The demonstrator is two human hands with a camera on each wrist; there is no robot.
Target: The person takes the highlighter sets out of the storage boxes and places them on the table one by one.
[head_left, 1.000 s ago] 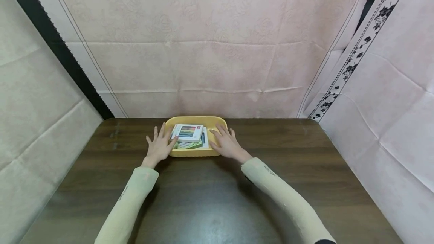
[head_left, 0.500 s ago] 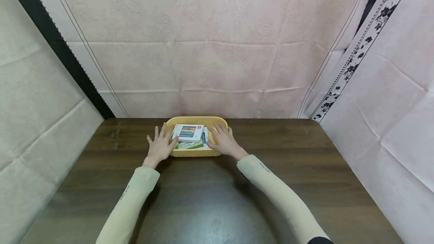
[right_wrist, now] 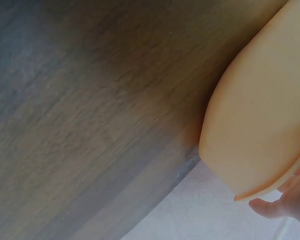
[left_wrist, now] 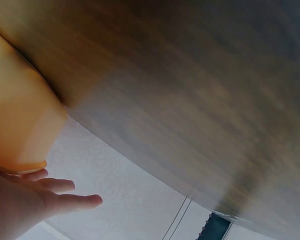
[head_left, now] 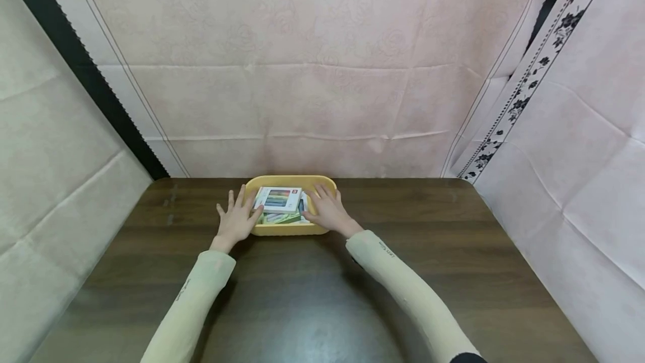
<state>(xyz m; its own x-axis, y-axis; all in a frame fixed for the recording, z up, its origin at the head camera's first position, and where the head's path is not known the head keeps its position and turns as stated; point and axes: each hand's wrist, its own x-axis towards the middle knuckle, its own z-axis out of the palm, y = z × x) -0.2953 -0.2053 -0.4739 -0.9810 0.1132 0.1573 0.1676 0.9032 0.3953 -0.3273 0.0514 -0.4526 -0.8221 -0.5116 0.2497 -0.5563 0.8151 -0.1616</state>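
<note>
A yellow plastic basket [head_left: 290,230] stands near the far edge of the table. In it a white box with a picture of coloured sticks [head_left: 277,199] lies on top of a green-and-white flat item [head_left: 282,218] and another partly covered white one. My left hand [head_left: 235,221] rests at the basket's left rim, its fingers spread and straight. Over the right side of the basket reaches my right hand [head_left: 328,213], fingers extended, with the thumb close to the lower items. Both wrist views show the basket's outer wall [left_wrist: 22,110] with fingertips at its rim.
The dark wooden table [head_left: 302,296] spreads around the basket. Beyond its far edge hangs a pale patterned cloth [head_left: 312,99], with further cloth sheets at the left and right sides.
My right hand has shifted a little to the left, further over the basket and its contents. My left hand and the basket stay in nearly the same place.
</note>
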